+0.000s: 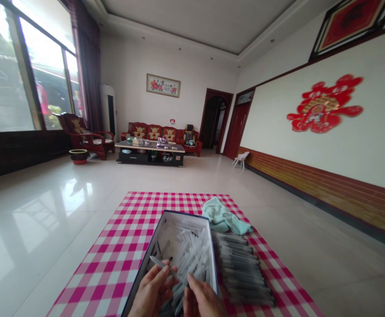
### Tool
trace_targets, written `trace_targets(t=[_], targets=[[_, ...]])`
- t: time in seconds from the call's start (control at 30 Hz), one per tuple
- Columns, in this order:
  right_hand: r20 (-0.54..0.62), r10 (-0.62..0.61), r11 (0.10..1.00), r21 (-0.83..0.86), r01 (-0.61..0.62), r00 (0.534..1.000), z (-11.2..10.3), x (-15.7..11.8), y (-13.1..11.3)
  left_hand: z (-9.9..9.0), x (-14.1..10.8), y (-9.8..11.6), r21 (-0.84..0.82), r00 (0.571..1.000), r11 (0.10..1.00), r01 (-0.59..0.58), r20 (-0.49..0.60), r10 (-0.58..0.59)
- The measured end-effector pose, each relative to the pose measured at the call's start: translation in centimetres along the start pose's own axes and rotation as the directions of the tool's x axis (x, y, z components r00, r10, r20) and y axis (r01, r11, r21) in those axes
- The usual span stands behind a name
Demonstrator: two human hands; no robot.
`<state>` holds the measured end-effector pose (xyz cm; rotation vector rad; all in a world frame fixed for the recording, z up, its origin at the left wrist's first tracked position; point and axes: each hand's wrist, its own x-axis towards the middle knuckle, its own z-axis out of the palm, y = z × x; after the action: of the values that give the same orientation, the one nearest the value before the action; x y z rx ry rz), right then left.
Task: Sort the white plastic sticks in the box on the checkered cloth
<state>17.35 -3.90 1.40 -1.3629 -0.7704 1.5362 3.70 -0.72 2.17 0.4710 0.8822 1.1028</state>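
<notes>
Over the near part of an open box (152,246), my left hand (154,288) pinches a pale translucent pen barrel (166,267) between thumb and fingers. The barrel slants down to the right, toward my right hand (200,297), whose thumb and fingers are pressed together at its lower end. Many translucent white barrels (192,246) lie loose in the box, with a few small black pieces at its left side. To the right of the box, a stack of dark-tipped pens (241,268) lies in a row, somewhat blurred.
A pale green cloth (223,215) lies crumpled behind the pen row. A pink-and-white checked tablecloth (106,264) is under everything. Farther off are a low black table (133,157), a red wooden sofa (148,131), an armchair (88,136) and a small white chair (241,159).
</notes>
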Motion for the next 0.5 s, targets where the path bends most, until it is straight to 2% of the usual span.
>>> trace_targets(t=[0.1, 0.17, 0.37, 0.5], targets=[[-0.119, -0.005, 1.000, 0.000, 0.005, 0.993, -0.5, 0.0, 0.3, 0.1, -0.1, 0.0, 0.029, 1.000, 0.999, -0.013, 0.006, 0.013], [-0.146, -0.030, 1.000, 0.003, 0.030, 0.989, -1.0, 0.2, 0.5, 0.1, -0.1, -0.1, 0.017, 1.000, 1.000, -0.021, 0.022, 0.021], [-0.026, 0.029, 0.999, 0.041, -0.028, 0.999, -1.3, 0.7, 0.4, 0.1, 0.0, -0.5, -0.054, 0.998, 0.999, 0.006, 0.062, -0.003], [-0.055, 0.047, 0.997, 0.062, -0.044, 0.997, -0.7, 0.7, 0.0, 0.2, -0.2, -0.6, -0.057, 0.998, 0.998, -0.014, 0.059, 0.018]])
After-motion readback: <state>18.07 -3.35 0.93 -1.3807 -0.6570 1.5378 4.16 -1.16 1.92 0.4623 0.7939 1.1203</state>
